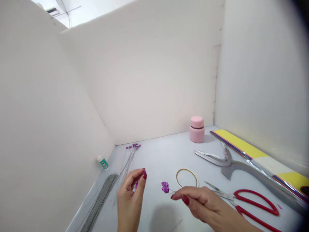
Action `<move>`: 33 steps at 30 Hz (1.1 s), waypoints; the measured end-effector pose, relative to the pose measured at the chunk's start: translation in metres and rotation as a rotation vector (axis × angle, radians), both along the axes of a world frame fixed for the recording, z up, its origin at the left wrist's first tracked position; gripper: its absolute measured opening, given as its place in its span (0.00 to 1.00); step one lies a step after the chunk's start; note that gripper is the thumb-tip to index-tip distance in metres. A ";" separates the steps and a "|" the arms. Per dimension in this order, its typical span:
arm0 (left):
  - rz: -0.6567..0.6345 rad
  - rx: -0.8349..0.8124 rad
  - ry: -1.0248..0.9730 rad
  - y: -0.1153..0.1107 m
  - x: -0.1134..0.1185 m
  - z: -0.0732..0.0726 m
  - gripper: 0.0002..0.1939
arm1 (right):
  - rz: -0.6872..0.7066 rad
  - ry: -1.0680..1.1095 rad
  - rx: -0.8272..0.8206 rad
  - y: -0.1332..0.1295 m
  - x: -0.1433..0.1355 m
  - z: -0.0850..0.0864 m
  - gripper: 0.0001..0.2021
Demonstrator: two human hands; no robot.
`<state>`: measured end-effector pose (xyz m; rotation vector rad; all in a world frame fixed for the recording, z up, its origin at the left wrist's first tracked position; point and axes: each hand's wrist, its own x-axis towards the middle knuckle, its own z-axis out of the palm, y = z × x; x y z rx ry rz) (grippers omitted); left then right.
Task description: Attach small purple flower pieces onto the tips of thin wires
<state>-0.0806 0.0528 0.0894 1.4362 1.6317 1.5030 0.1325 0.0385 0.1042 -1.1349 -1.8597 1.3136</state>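
Note:
My right hand (202, 203) pinches a thin wire stem between thumb and index finger. At the stem's left end is a small shiny purple flower (165, 187), held above the table. To its left, my left hand (132, 190) is closed in a pinch, with a bit of purple showing at its fingertips and another purple piece (136, 185) by its curled fingers. The two hands are apart. Just beyond my right hand lies a ring of gold-coloured tape (186, 178).
Red-handled scissors (256, 203), large grey shears (227, 161) and yellow packaged sheets (256, 151) lie right. A pink jar (197, 130) stands at the back. Left are purple-tipped stems (130, 158), a bundle of grey wires (101, 199) and a green-white glue bottle (103, 162) by the wall.

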 end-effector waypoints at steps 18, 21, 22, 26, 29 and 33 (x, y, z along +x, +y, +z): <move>-0.183 -0.045 -0.669 -0.025 0.036 0.004 0.13 | 0.056 -0.053 0.005 0.006 -0.014 -0.009 0.16; -0.177 -0.066 -0.761 -0.023 0.036 0.001 0.11 | 0.076 -0.059 0.018 0.004 -0.014 -0.010 0.16; -0.186 -0.071 -0.781 -0.023 0.035 0.000 0.10 | 0.081 -0.059 0.029 0.003 -0.014 -0.010 0.16; -0.211 -0.035 -0.839 -0.023 0.036 -0.003 0.09 | 0.083 -0.064 0.054 -0.001 -0.014 -0.009 0.16; -0.182 -0.022 -0.875 -0.024 0.038 -0.001 0.08 | 0.086 -0.073 0.035 -0.002 -0.014 -0.008 0.16; -0.213 -0.045 -0.897 -0.024 0.038 0.000 0.09 | 0.088 -0.077 0.048 -0.003 -0.016 -0.003 0.16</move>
